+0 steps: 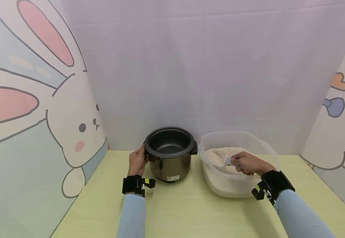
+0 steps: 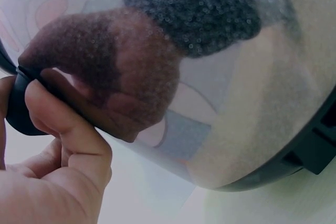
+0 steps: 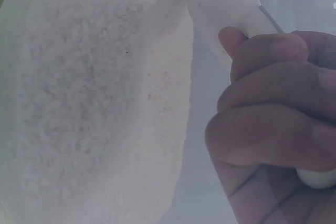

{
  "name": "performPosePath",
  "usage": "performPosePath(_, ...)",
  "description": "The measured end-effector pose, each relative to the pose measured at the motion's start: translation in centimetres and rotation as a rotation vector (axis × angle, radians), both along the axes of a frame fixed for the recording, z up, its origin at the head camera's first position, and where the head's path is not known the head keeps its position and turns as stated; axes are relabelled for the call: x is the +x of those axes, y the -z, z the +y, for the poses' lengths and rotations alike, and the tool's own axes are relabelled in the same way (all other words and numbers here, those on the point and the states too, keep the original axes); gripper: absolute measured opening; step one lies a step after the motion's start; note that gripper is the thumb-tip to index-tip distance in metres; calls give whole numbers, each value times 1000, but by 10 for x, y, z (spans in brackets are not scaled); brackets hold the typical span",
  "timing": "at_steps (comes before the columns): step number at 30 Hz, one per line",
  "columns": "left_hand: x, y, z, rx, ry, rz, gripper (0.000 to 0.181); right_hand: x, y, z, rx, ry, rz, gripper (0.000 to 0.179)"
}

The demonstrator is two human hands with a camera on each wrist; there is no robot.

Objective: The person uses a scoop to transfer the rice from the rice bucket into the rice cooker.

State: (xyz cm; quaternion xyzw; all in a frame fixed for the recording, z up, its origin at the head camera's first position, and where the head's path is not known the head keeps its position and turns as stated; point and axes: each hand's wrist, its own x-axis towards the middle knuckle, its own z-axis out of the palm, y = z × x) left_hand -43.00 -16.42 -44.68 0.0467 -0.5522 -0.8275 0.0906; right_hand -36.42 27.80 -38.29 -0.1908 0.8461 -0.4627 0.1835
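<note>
A rice cooker [image 1: 170, 165] without a lid stands on the table, its dark inner pot visible from above. My left hand [image 1: 137, 162] grips its black left handle [image 2: 26, 103], thumb and fingers around it in the left wrist view. To the right is a clear plastic tub [image 1: 267, 148] of white rice [image 1: 235, 150]. My right hand [image 1: 248, 163] holds a measuring scoop [image 1: 220, 158] by its handle inside the tub. Rice lies in the scoop. Through the tub wall, the right wrist view shows curled fingers [image 3: 273, 93] around the handle.
The pale yellow-green table [image 1: 172, 215] runs back to a hanging white cloth [image 1: 202, 76]. Panels with cartoon rabbits [image 1: 74, 132] border the left and right sides. A black handle [image 1: 194, 148] sticks out from the cooker toward the tub, with a narrow gap between.
</note>
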Motion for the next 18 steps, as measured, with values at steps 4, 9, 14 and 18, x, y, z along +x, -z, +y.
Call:
performPosePath(4, -2, 1, -2, 1, 7, -10, 40, 0, -1, 0, -1, 23, -2, 38)
performPosePath(9, -1, 0, -2, 4, -16, -19, 39, -2, 0, 2, -5, 70, -4, 38)
performPosePath(14, 1, -1, 1, -1, -36, -5, 38, -1, -1, 7, -59, 88, -34, 37)
performPosePath(18, 0, -2, 3, -8, -52, 5, 37, 0, -4, 12, -131, 92, -50, 41)
